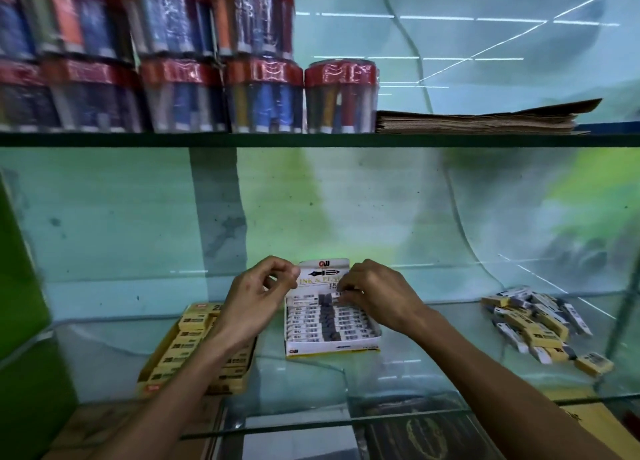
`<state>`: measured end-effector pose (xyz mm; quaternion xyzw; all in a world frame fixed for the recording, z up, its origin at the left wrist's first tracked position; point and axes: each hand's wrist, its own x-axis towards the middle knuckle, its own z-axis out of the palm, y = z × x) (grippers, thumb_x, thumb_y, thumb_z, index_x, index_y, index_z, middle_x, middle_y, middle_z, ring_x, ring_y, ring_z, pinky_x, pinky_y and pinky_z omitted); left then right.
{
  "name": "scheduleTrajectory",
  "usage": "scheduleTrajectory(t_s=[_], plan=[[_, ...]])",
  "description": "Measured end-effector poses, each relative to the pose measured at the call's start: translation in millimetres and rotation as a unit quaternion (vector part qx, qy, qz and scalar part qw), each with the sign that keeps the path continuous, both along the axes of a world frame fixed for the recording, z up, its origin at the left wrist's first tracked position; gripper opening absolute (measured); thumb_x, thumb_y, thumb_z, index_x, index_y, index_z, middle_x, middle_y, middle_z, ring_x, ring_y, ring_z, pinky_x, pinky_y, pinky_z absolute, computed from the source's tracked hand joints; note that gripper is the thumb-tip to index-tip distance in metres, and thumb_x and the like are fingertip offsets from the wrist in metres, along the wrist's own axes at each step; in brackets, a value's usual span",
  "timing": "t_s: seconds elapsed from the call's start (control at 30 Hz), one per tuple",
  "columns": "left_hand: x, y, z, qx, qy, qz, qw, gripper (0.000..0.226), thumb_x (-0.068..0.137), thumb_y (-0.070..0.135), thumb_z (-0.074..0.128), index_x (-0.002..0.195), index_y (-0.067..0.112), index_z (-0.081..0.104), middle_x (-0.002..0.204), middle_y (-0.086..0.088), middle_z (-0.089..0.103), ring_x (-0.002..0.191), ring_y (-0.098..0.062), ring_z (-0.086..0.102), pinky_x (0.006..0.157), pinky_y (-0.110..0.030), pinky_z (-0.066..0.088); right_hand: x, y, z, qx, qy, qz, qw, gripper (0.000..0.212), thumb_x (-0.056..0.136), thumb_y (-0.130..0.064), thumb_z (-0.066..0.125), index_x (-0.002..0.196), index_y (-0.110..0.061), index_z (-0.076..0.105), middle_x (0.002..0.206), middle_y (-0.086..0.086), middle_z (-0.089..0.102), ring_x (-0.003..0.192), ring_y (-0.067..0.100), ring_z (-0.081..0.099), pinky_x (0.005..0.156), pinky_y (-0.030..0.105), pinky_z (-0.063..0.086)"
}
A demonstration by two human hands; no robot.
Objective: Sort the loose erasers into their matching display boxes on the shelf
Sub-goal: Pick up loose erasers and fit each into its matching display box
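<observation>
A white display box (332, 347) of white-and-grey erasers stands at the middle of the glass shelf, its printed lid flap (323, 276) upright. My left hand (256, 293) pinches the flap's left edge. My right hand (374, 295) presses a white-and-grey eraser (341, 292) into the box's back row. A yellow display box (194, 352) with rows of yellow erasers lies to the left, partly under my left forearm. A loose pile of yellow and white erasers (540, 321) lies at the right of the shelf.
The glass shelf (398, 373) has a cracked front pane. Above, an upper shelf (311, 140) carries wrapped tubs with red lids (263, 95) and a stack of brown paper (478, 120). A green panel (20, 286) stands at the left. Books show below the glass.
</observation>
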<state>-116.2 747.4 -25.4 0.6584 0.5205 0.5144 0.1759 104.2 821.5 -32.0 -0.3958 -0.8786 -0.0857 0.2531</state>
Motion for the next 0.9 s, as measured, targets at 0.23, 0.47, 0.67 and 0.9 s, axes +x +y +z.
scheduleTrajectory(t_s=[0.23, 0.47, 0.67, 0.9], plan=[[-13, -5, -3, -0.011, 0.000, 0.011, 1.000, 0.010, 0.094, 0.034, 0.059, 0.090, 0.029, 0.066, 0.084, 0.019, 0.070, 0.071, 0.002, 0.060, 0.067, -0.022, 0.047, -16, 11, -7, -0.026, -0.041, -0.053, 0.997, 0.016, 0.089, -0.032, 0.061, 0.095, -0.021, 0.069, 0.102, 0.003, 0.066, 0.093, 0.025, 0.061, 0.069, 0.033, 0.044], [-8, -5, -3, -0.005, 0.013, 0.001, 1.000, 0.007, 0.094, 0.031, 0.060, 0.089, 0.029, 0.066, 0.083, 0.017, 0.070, 0.073, 0.001, 0.061, 0.065, -0.017, 0.046, -18, 13, -13, 0.012, -0.051, -0.075, 0.996, 0.013, 0.087, -0.025, 0.061, 0.089, -0.013, 0.066, 0.098, 0.008, 0.066, 0.089, 0.031, 0.062, 0.069, 0.036, 0.046], [17, 1, -5, 0.002, 0.022, -0.047, 0.999, 0.007, 0.094, 0.030, 0.061, 0.089, 0.029, 0.066, 0.087, 0.011, 0.070, 0.079, -0.012, 0.063, 0.072, -0.034, 0.052, 19, 2, -8, -0.007, 0.038, -0.063, 0.997, 0.016, 0.091, -0.031, 0.061, 0.092, -0.017, 0.069, 0.091, 0.002, 0.066, 0.087, 0.023, 0.058, 0.069, 0.036, 0.046], [79, 14, -11, 0.008, 0.056, -0.133, 0.990, 0.009, 0.093, 0.022, 0.064, 0.087, 0.028, 0.067, 0.079, 0.010, 0.066, 0.067, -0.014, 0.058, 0.059, -0.023, 0.044, 110, -18, -23, -0.016, 0.134, -0.109, 0.985, 0.011, 0.093, -0.031, 0.062, 0.094, -0.024, 0.071, 0.090, -0.011, 0.068, 0.077, 0.004, 0.047, 0.068, 0.021, 0.039]])
